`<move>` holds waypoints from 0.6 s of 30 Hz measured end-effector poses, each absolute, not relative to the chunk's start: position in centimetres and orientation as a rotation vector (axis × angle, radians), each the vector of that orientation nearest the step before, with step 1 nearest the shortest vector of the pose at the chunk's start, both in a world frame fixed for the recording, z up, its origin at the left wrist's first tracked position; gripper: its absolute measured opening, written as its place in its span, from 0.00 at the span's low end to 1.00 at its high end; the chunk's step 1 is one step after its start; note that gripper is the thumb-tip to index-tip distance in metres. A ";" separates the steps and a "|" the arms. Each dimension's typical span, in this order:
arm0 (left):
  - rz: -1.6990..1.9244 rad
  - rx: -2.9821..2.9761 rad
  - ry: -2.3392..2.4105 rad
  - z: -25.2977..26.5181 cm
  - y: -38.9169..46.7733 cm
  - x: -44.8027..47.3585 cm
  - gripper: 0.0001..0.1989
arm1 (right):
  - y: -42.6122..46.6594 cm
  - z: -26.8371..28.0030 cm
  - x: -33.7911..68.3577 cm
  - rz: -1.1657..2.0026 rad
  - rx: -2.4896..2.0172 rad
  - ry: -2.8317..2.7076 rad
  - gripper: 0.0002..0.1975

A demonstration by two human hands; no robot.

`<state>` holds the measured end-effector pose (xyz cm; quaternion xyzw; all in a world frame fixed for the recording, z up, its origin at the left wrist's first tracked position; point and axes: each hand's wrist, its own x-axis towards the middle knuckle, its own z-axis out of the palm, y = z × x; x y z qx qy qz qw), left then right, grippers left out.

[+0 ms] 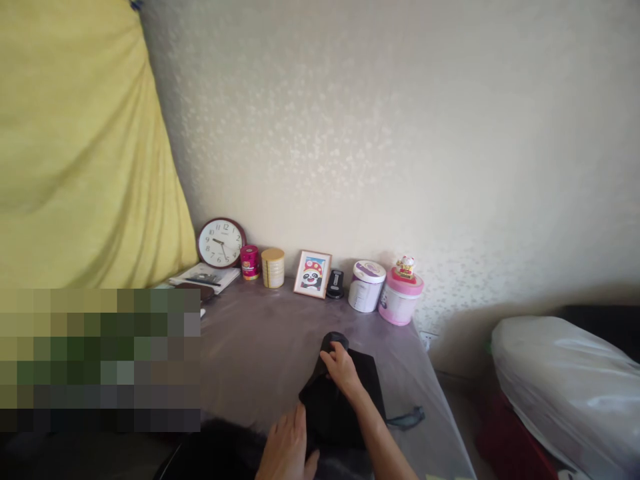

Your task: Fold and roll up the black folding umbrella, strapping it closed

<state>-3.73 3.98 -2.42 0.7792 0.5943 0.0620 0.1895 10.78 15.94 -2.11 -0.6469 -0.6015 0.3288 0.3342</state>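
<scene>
A black item that looks like cloth (367,380) lies on the grey-covered table (250,353) in front of me; its exact kind is unclear. At its far end a dark rounded piece (334,338) sticks up. My right hand (341,368) has its fingers curled closed over the item just below that rounded piece. My left hand (286,441) rests at the near left edge of the black item, fingers stretched out and lying flat, thumb toward the cloth. A bluish-grey strip (407,418) lies on the table to the right, beside my right forearm.
Along the wall stand a round clock (222,243), a pink tin (249,262), a yellow-lidded jar (273,268), a framed panda picture (313,274), a black stand (335,285), a white tub (367,287) and a pink tub (399,300) bearing a cat figurine (406,267). A plastic-covered bundle (560,373) sits right.
</scene>
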 end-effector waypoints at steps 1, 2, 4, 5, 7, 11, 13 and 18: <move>0.190 2.185 1.685 -2.3 3.9 -4.1 0.32 | 15.9 -2.0 10.7 0.857 -1.676 -1.597 0.19; 0.225 2.182 1.715 -2.1 3.8 -4.3 0.31 | 15.8 -1.8 10.6 0.866 -1.654 -1.623 0.18; 0.305 2.210 1.718 -1.5 3.8 -4.1 0.27 | 15.3 -1.1 10.2 0.887 -1.591 -1.683 0.15; 0.339 2.246 1.662 -1.2 3.9 -3.9 0.26 | 15.1 -0.8 10.0 0.883 -1.563 -1.715 0.14; 0.363 2.301 1.527 -0.9 4.4 -3.2 0.29 | 14.5 -0.1 9.7 0.838 -1.541 -1.775 0.12; 0.367 2.342 1.412 -2.2 5.6 -2.2 0.44 | 13.4 0.4 9.4 0.710 -1.532 -1.889 0.12; 0.347 2.315 1.431 -3.5 6.0 -2.1 0.46 | 12.8 0.3 9.5 0.648 -1.492 -1.962 0.13; 0.381 2.308 1.354 -5.7 6.5 -2.3 0.46 | 12.2 -0.2 10.4 0.437 -1.252 -2.130 0.13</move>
